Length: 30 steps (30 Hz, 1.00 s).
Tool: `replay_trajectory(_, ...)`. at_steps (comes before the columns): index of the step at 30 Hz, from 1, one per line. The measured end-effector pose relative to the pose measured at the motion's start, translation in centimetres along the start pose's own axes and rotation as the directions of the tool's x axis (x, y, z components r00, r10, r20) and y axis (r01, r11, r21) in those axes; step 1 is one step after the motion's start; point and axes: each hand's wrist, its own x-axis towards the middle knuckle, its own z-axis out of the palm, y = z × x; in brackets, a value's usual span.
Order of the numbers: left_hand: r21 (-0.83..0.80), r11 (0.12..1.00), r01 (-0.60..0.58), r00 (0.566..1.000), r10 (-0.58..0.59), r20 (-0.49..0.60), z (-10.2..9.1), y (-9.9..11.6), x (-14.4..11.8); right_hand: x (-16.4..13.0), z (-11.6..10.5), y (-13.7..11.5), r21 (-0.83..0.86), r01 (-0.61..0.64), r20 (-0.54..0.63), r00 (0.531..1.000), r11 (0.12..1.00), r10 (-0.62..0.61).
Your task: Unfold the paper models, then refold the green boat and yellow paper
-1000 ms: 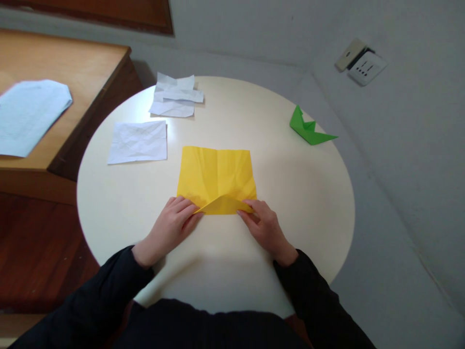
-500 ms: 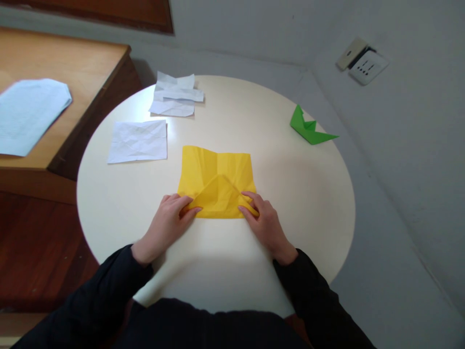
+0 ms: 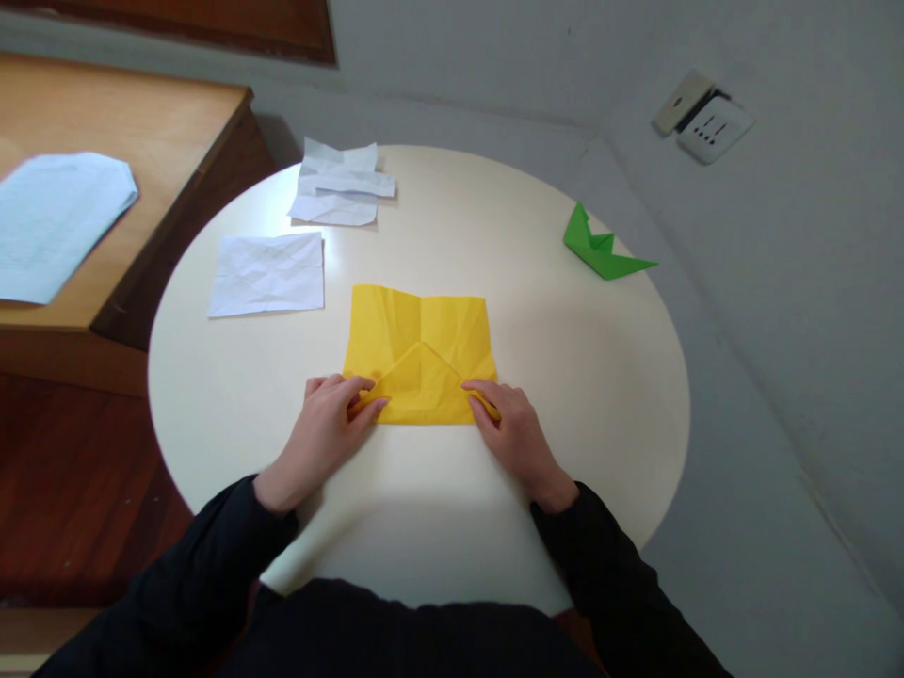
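Observation:
A sheet of yellow paper (image 3: 422, 320) lies on the round white table in front of me, creased down its middle. Its lower part is folded up into a low triangular flap whose peak points away from me. My left hand (image 3: 330, 414) pinches the near left corner between thumb and fingers. At the near right corner, my right hand (image 3: 512, 424) grips the paper the same way, its fingertips resting on the flap's sloping edge. The corners under both hands are partly hidden.
A green folded paper boat (image 3: 604, 254) sits at the table's (image 3: 600, 395) far right. Creased white papers, one sheet (image 3: 268, 275) and a folded piece (image 3: 339, 202), lie at the far left. Beyond them is a wooden desk (image 3: 169, 113) bearing a pale sheet (image 3: 63, 221). A wall socket (image 3: 715, 127) is at right.
The flap lies slightly flatter, its peak a little lower. My right forefinger has slid slightly inward and nearer to me along the folded edge. Both hands still hold the paper.

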Motion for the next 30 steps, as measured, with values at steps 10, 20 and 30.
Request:
replay_trajectory(10,0.060,0.998,0.010,1.000,-0.009,-0.021,-0.20,0.26,-0.15,-0.02,-0.20,-0.20,-0.004,-0.006,0.031,0.999,1.000,0.006)
replay_trajectory(20,0.168,0.986,0.016,0.999,-0.010,-0.040,-0.25,0.17,-0.15,-0.05,-0.16,-0.03,-0.033,0.005,0.059,0.998,0.999,-0.003)
replay_trajectory(30,0.219,0.975,0.033,0.998,-0.023,-0.051,-0.46,-0.12,-0.11,-0.09,-0.26,0.05,-0.031,-0.013,0.081,0.997,0.999,0.016)
